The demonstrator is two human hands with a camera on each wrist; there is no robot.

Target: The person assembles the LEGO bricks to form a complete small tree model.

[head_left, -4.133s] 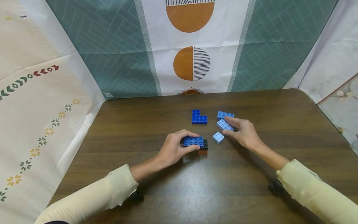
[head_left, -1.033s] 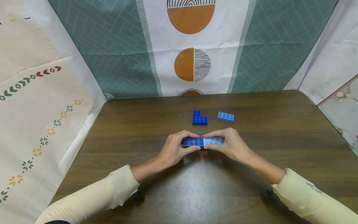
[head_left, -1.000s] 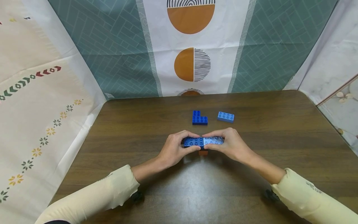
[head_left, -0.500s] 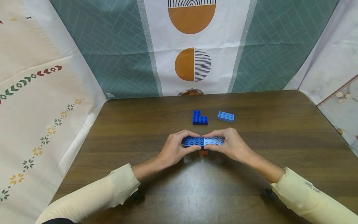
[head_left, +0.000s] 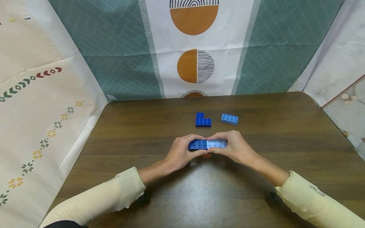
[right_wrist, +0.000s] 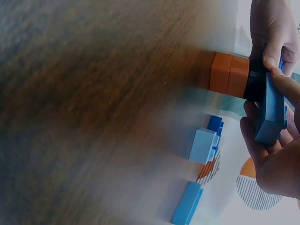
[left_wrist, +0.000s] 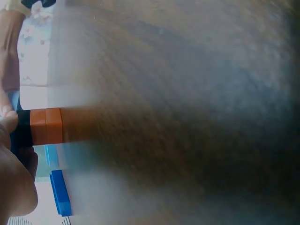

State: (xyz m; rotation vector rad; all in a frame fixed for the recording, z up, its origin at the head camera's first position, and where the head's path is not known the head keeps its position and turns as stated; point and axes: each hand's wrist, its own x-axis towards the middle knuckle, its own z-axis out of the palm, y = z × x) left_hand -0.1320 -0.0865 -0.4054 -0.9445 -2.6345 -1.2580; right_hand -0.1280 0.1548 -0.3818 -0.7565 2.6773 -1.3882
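A small tower stands on the table: orange bricks (right_wrist: 229,74) at the bottom, a black brick (right_wrist: 255,80) above them, and two bricks side by side on top. My left hand (head_left: 182,154) pinches the dark blue brick (head_left: 197,144) of that top layer between thumb and fingers. On its right my right hand (head_left: 234,144) grips the light blue brick (head_left: 217,143) the same way, end to end with the dark blue one. The fingertips of both hands meet near the seam. Both top bricks overhang the narrower orange base. The hands hide most of the black brick in the head view.
Behind the tower lie two dark blue bricks (head_left: 203,122) forming an L. To their right is a light blue brick (head_left: 229,118). A small light blue brick (right_wrist: 203,145) shows in the right wrist view, hidden in the head view. The wooden table (head_left: 142,126) reaches a patterned cloth.
Since the oldest frame, my right hand has taken a light blue brick from the table onto the tower, beside the dark blue one. In the last half second my left hand shifts slightly right.
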